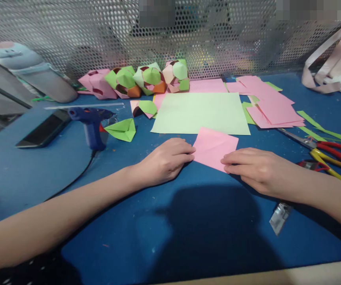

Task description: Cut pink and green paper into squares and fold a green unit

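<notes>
A pink paper square [213, 146] sits at the near edge of the light green sheet [201, 113], its far corner overlapping that edge. The left hand [167, 163] pinches the square's left edge between its fingers; the right hand's [259, 171] fingers pinch the near right corner. Left of the light green sheet, a blue glue gun [91, 128] stands on the surface [120, 225]; right of it lie pink sheets [273, 103] and, nearer, scissors [315, 144].

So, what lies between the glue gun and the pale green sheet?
Two folded papers: a green piece, nearer the gun, and a pink-and-green piece, nearer the sheet. The head view shows both.
</notes>
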`<state>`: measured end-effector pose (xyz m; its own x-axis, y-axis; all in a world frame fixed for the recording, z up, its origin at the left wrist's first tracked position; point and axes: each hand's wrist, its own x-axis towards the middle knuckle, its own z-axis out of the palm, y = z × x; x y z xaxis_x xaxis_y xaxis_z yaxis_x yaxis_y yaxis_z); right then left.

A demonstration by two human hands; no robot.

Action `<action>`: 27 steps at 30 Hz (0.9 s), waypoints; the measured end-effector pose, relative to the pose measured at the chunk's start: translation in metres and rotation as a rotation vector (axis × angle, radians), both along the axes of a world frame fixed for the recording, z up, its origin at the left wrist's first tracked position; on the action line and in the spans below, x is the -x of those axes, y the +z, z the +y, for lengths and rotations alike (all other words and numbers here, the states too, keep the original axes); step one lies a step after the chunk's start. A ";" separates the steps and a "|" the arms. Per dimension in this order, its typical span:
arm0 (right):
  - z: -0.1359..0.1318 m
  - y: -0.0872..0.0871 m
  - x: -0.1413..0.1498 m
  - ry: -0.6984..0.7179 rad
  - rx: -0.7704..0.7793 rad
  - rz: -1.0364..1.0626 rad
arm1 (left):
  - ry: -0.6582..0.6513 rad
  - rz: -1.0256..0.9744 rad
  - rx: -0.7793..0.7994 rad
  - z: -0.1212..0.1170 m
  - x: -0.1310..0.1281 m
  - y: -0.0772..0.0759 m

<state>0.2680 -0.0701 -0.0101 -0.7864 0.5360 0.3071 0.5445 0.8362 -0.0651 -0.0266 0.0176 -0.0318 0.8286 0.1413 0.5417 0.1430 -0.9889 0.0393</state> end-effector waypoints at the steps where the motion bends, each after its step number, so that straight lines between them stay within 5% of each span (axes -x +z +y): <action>1: 0.000 0.000 0.000 -0.001 0.001 0.000 | -0.005 -0.005 -0.017 0.000 0.000 0.000; 17: -0.001 0.002 0.002 -0.012 0.040 -0.012 | 0.033 0.036 -0.100 -0.005 -0.003 0.004; 27: -0.001 0.004 0.004 -0.016 0.051 -0.015 | 0.219 0.294 -0.119 -0.053 -0.025 0.013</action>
